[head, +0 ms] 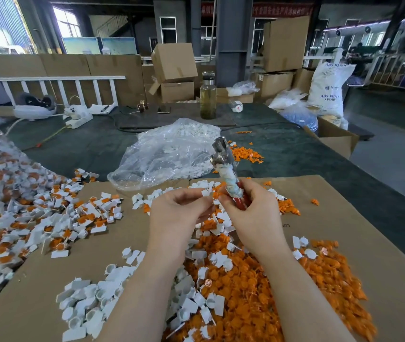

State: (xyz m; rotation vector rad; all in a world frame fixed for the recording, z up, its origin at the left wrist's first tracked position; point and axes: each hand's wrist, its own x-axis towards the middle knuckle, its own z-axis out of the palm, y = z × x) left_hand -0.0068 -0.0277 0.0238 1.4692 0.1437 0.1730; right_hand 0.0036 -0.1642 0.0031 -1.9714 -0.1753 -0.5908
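Cardboard boxes (174, 62) stood stacked along the far side of the dim workshop. A white printed resin sack (327, 87) slumped at the far right, and a tall glass bottle of yellowish liquid (208, 97) stood upright on the dark green table mat (307, 154). Nearer, a flat brown cardboard sheet (344, 218) covered the bench. On it lay a heap of small orange plastic inserts (258, 292) at the near right, loose white plastic tags (90, 299) at the near left, and a mound of white tags with orange centres (36, 218) at the left edge. A crumpled clear plastic bag of white parts (162, 156) sagged just beyond the sheet. Above the sheet's middle the person's right hand (250, 213) had its fingers curled round the red handles of metal-headed pliers with pale cloth wrapping (221, 154). The tool's long axis ran from that hand up and away, leaning a little left, with its jaws pointing to the far side. The left hand (174, 211) pinched a small white plastic tag (206, 192) between thumb and fingertips, off the table, just left of the wrapped handles and close to the right fingertips. I judged that the left hand, which held the tag, would have to carry it up along the tool to reach the jaws, which stood well beyond both hands. Whether an orange insert sat in the tag I could not tell.
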